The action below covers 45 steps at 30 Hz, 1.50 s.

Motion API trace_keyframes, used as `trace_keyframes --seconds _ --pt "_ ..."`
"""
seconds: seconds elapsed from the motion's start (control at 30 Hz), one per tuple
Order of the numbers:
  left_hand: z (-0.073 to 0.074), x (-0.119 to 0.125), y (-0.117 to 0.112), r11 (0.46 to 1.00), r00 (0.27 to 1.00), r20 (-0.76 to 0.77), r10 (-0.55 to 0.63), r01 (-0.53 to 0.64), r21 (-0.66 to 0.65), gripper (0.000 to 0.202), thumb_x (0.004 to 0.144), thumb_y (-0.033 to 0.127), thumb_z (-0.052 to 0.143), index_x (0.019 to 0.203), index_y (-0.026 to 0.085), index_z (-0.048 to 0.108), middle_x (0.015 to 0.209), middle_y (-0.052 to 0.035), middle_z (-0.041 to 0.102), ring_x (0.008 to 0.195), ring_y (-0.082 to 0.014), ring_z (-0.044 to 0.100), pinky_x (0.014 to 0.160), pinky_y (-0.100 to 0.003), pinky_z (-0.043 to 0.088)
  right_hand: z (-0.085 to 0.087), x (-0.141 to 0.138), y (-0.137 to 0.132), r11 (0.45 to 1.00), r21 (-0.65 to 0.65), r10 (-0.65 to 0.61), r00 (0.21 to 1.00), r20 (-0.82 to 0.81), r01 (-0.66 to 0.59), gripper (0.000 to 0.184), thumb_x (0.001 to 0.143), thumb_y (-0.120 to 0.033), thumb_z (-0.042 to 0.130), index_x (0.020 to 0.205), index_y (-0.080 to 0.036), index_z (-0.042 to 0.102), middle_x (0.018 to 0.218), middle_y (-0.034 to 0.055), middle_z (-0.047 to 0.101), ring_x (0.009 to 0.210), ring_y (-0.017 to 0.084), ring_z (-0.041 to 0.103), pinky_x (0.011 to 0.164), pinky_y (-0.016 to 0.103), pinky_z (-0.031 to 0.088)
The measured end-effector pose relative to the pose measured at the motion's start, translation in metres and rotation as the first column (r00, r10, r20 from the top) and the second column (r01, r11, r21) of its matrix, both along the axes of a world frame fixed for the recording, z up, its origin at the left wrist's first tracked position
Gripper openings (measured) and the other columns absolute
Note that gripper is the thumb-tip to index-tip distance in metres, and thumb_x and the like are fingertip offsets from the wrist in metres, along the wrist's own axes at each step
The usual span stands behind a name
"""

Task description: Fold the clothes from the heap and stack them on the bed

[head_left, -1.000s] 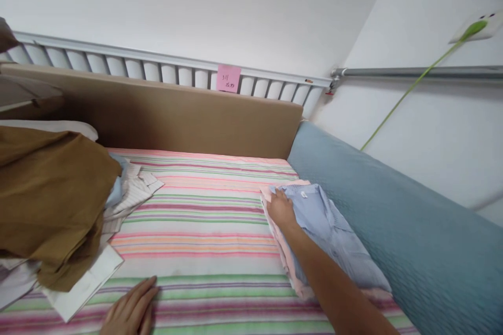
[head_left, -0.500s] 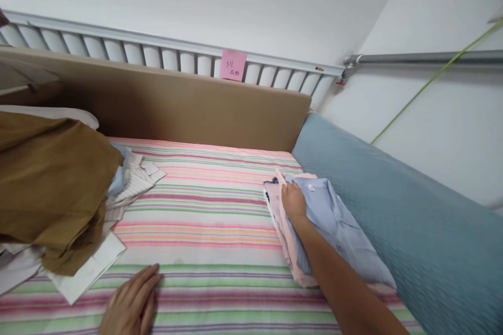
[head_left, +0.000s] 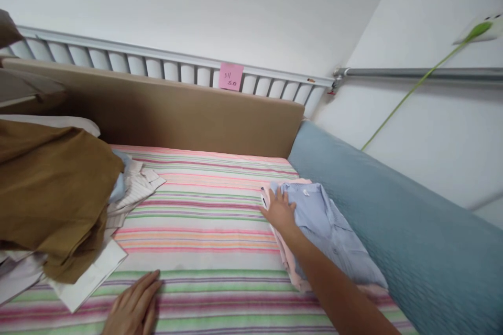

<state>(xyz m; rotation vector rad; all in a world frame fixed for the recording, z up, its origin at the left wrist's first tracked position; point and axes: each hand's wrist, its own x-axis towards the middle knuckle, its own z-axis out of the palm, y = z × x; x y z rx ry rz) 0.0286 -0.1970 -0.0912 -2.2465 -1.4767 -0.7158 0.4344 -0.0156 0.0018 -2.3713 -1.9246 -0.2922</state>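
Observation:
My right hand (head_left: 280,210) lies with spread fingers on the upper left edge of a folded light blue shirt (head_left: 320,220). That shirt tops a stack of folded clothes, where pink cloth (head_left: 288,261) shows along the left side. Part of the shirt is hidden under my forearm. My left hand (head_left: 131,306) rests flat on the striped bed sheet (head_left: 196,267), its fingers extended and holding nothing. To its left lies a heap of clothes with a brown garment (head_left: 58,183) on top, a striped shirt (head_left: 137,186) and white cloth (head_left: 90,275) poking out beneath.
A brown padded board (head_left: 188,120) runs along the back, before a white radiator (head_left: 157,68) bearing a pink note (head_left: 230,76). A blue padded side (head_left: 353,172) borders the bed on the right. Above it are a grey pipe (head_left: 393,73) and a green cord (head_left: 412,91).
My right hand has opened from a grip on the shirt's edge to spread fingers lying on it. My left hand stays in place. The view has tilted slightly upward.

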Motion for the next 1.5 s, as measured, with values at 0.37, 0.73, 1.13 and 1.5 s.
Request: trace_keyframes --seconds 0.37,0.73,1.13,1.5 --pt "-0.002 0.003 -0.002 0.996 0.996 0.086 0.036 -0.029 -0.082 0.033 0.081 0.038 0.055 0.112 0.027 0.059 0.121 -0.0012 0.062 0.107 -0.0192 0.058 0.088 -0.031 0.044 0.005 0.024 -0.004 0.999 0.037 0.022 0.968 -0.25 -0.014 0.059 0.077 -0.009 0.041 0.135 -0.019 0.041 0.139 0.011 0.044 0.126 0.024 0.041 0.1 0.04 0.034" --pt "0.001 0.005 -0.004 0.993 0.994 0.099 0.048 -0.037 -0.115 0.034 0.081 0.038 0.054 0.113 0.027 0.058 0.122 -0.0016 0.061 0.108 -0.0196 0.056 0.089 -0.032 0.044 0.003 0.037 -0.003 0.995 0.095 0.059 0.96 -0.275 -0.033 0.055 0.079 -0.01 0.037 0.132 -0.017 0.045 0.132 0.0061 0.053 0.119 0.017 0.049 0.097 0.026 0.037" --pt "0.0 0.005 -0.004 0.995 0.996 0.083 0.034 -0.026 -0.096 0.033 0.082 0.036 0.055 0.113 0.026 0.058 0.123 -0.0021 0.06 0.109 -0.0202 0.055 0.09 -0.033 0.044 0.001 0.006 -0.013 0.994 -0.105 -0.027 0.999 -0.026 0.024 0.062 0.081 -0.018 0.044 0.141 -0.022 0.028 0.147 0.0149 0.028 0.132 0.033 0.025 0.093 0.057 0.033" --pt "0.001 0.005 -0.004 0.995 0.995 0.098 0.031 -0.021 -0.102 0.034 0.08 0.036 0.057 0.113 0.026 0.059 0.123 -0.0018 0.06 0.11 -0.0196 0.054 0.09 -0.032 0.043 -0.002 0.013 -0.013 0.995 -0.101 0.004 1.0 0.0 -0.004 0.058 0.082 -0.015 0.041 0.139 -0.021 0.035 0.148 0.0118 0.03 0.133 0.032 0.027 0.096 0.056 0.032"
